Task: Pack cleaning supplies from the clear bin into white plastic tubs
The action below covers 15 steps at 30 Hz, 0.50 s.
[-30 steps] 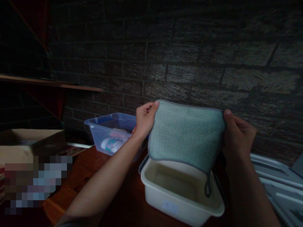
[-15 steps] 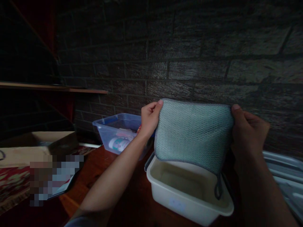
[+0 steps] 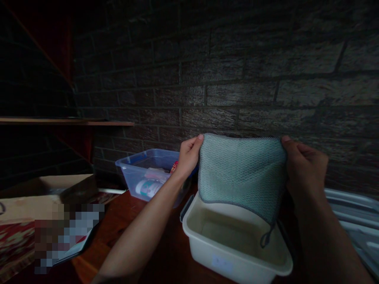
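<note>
A pale green cleaning cloth [image 3: 241,169] with a dark checked border hangs spread between my two hands. My left hand [image 3: 189,156] pinches its upper left corner between thumb and fingers. At the upper right corner, my right hand [image 3: 306,163] grips it the same way. A dark hanging loop [image 3: 266,238] dangles from the cloth's lower right corner. Directly below stands a white plastic tub [image 3: 204,246], its opening facing up; the loop hangs over that opening. The cloth hides part of the tub's far rim.
A clear bluish plastic bin [image 3: 127,173] holding a white bottle [image 3: 146,188] stands behind my left forearm. Farther left is an open cardboard box [image 3: 75,183]. Ribbed grey lids [image 3: 355,205] lie at the right. A wooden shelf [image 3: 112,123] juts out before the brick wall [image 3: 225,94].
The cloth and both hands sit slightly lower in view. My right hand has come a little closer to my left, and the cloth sags a bit more. The loop has swung left.
</note>
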Each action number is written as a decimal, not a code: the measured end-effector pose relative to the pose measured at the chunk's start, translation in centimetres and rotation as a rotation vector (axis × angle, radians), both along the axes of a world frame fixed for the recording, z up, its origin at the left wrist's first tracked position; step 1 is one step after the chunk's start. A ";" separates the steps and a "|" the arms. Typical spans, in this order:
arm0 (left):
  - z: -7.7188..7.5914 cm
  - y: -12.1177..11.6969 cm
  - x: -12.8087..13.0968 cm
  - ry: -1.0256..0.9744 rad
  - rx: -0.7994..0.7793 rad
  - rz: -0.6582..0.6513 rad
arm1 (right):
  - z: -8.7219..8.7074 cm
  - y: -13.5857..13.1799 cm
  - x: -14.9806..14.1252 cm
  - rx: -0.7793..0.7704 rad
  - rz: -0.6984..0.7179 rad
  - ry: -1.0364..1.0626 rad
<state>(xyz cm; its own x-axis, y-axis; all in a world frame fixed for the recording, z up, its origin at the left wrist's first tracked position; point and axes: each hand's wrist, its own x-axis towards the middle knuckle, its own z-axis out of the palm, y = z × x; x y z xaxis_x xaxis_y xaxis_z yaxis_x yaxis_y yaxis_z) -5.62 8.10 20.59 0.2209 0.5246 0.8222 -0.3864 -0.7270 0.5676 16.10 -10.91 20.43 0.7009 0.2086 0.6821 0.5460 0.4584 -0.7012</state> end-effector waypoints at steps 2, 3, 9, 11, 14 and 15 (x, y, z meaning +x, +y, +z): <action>0.0 -0.4 -0.1 0.028 0.012 -0.009 | -0.1 0.1 0.1 -0.043 0.023 0.027; 0.0 -0.6 -0.1 0.046 0.021 -0.014 | -0.1 0.2 0.2 -0.070 0.042 0.037; 0.4 -2.0 -0.2 0.083 0.045 -0.027 | 0.1 0.9 -0.1 -0.122 0.076 0.034; 0.5 -1.6 -0.3 0.033 0.033 -0.002 | 0.2 1.0 -0.2 -0.089 0.070 0.013; 0.4 -0.4 -0.3 -0.080 -0.022 0.065 | 0.4 1.0 -0.3 -0.077 0.057 -0.014; 0.4 0.1 -0.4 -0.111 -0.048 0.079 | 0.4 1.0 -0.4 -0.082 0.052 -0.021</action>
<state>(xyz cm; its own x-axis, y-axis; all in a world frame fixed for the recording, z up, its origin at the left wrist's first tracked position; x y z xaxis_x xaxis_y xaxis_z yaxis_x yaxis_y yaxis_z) -5.98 8.17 20.96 0.0864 0.5758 0.8130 -0.3913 -0.7309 0.5592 15.71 -9.95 20.81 0.6734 0.3000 0.6757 0.5383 0.4276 -0.7263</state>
